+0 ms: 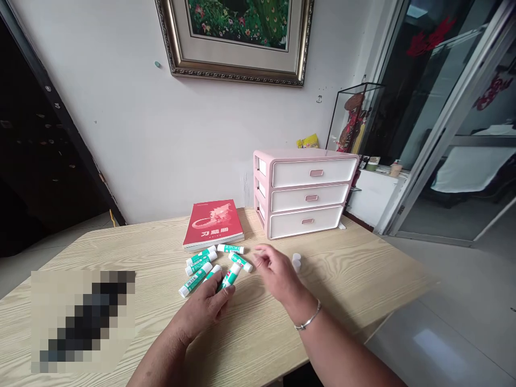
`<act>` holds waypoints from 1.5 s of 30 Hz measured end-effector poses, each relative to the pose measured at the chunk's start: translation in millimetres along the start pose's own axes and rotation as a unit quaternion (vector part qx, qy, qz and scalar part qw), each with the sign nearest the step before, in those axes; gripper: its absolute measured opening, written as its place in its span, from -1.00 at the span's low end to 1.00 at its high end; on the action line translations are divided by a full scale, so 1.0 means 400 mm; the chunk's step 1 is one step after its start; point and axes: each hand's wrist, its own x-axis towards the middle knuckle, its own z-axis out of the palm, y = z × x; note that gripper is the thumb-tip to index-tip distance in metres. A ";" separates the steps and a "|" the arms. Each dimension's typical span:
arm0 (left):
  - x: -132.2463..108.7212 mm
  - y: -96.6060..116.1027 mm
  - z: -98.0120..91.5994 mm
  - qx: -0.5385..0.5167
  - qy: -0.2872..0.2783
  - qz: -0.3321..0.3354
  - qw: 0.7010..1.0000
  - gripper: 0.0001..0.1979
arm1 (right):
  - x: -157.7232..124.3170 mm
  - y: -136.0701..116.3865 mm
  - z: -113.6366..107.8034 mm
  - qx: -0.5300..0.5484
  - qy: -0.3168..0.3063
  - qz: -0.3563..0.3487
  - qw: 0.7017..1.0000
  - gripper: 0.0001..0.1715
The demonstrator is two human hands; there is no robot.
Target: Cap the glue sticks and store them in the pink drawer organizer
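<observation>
Pale wood table against a white wall, loose glue sticks scattered just ahead of both hands. Left hand: fingers clenched on the near end of the held glue stick, whose long axis runs away from them and rightward. Right hand: released, fingers spread, empty, blurred, hovering just right of that stick's far end, with a small white cap just beyond.

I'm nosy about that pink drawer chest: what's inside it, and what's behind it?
Inside cannot be seen: all three drawers of the pink drawer chest are shut. Behind it, a yellow packet peeks over the top; its lower part is hidden by the chest.
</observation>
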 end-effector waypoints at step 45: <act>-0.009 0.036 -0.001 -0.093 0.087 -0.020 0.992 -0.87 | 0.030 -0.099 0.087 0.249 -0.112 0.017 0.962 -0.62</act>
